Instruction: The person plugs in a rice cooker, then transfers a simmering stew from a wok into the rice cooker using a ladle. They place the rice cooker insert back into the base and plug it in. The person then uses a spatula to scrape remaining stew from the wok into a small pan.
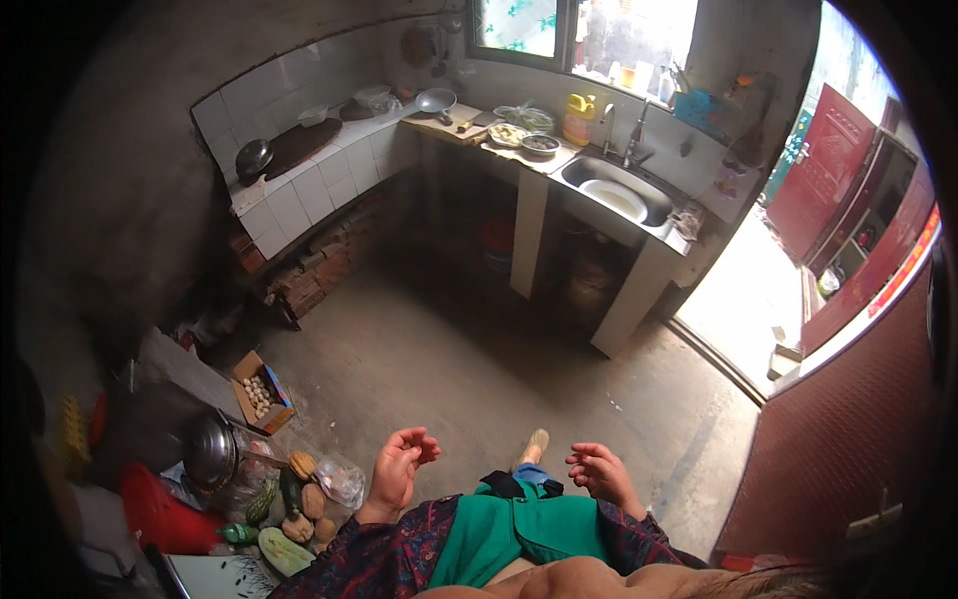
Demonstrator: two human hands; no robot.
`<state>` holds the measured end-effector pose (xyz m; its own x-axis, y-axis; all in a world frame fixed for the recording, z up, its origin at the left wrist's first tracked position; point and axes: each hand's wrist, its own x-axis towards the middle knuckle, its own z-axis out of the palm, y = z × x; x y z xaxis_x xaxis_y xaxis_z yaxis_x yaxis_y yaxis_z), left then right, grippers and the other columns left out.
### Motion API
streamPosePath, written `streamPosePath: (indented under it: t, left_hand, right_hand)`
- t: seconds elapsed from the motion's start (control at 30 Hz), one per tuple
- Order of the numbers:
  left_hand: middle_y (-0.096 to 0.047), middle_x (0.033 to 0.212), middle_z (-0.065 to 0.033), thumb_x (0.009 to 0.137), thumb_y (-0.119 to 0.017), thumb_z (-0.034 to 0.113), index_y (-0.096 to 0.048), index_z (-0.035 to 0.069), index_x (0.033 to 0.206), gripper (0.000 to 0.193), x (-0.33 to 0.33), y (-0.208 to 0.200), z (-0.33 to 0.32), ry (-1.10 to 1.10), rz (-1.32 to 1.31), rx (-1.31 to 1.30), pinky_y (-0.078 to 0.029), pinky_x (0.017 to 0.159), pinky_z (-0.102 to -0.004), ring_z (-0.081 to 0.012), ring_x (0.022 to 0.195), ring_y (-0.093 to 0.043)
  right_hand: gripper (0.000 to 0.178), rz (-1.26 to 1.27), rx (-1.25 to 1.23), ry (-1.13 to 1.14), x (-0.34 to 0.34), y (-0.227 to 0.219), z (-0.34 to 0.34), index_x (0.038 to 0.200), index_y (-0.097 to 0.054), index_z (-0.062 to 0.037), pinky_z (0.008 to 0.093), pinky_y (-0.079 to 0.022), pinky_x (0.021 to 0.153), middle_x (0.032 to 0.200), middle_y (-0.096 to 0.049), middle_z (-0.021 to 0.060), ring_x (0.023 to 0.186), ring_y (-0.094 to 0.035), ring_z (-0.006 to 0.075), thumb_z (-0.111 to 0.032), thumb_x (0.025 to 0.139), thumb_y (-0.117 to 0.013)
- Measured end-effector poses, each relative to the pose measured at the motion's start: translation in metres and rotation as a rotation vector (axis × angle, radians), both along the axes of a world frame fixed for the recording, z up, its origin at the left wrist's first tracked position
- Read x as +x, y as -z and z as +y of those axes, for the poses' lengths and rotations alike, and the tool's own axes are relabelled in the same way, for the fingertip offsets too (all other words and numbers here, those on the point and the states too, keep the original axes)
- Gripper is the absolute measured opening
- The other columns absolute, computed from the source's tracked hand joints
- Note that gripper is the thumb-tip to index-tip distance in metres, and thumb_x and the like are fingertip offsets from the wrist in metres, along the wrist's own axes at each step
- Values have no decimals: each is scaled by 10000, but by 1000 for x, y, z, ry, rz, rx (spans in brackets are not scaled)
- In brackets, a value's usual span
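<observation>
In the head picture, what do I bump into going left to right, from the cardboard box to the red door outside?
Cardboard box, clear plastic bag, the person's left hand, pale shoe, the person's right hand, red door.

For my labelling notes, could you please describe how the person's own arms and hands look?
The left hand and right hand are bare, without gloves; the arms wear dark fabric sleeves with a reddish and bluish pattern.

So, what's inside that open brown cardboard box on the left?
Small, pale, roundish items, too small to identify, lie inside the open brown cardboard box. Anything beneath the top ones is hidden.
</observation>
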<state>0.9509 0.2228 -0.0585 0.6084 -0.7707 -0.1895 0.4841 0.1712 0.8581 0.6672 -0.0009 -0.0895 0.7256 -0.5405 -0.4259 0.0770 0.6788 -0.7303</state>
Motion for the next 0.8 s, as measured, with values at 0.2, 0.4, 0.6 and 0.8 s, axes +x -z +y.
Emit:
streamPosePath:
  t: [0.2, 0.4, 0.6, 0.8]
  left_hand:
    - [-603, 1060, -133, 896, -436, 14, -493, 7, 1174, 284, 104, 7, -156, -67, -90, 9, -484, 878, -367, -232, 936, -607]
    - [-600, 1066, -119, 894, -450, 23, -485, 14, 1187, 295, 215, -14, -311, -128, -133, 31, -491, 848, -346, -209, 918, -611]
    - [-577, 1084, -92, 896, -472, 37, -464, 32, 1225, 329, 339, -20, -428, -212, -308, 101, -491, 806, -302, -165, 922, -599]
    - [-535, 1110, -87, 861, -515, 64, -448, 22, 1260, 406, 546, 12, -602, -161, -530, 91, -478, 779, -264, -143, 922, -577]
  right_hand:
    - [282, 26, 21, -2, 94, 28, -157, 1191, -513, 0, 255, -497, 660, 1004, -621, 127, 782, -614, 163, -84, 925, -470]
    - [251, -5, 69, 72, 201, -4, -315, 1156, -529, -19, 233, -504, 634, 971, -643, 103, 739, -628, 145, -75, 926, -442]
    - [256, -53, 7, -41, 297, -14, -420, 1176, -526, -23, 241, -497, 646, 982, -641, 92, 774, -625, 132, -96, 944, -444]
    - [293, 96, -19, 88, 362, 24, -491, 1212, -509, -13, 267, -513, 641, 1003, -643, 126, 771, -638, 170, -132, 951, -447]
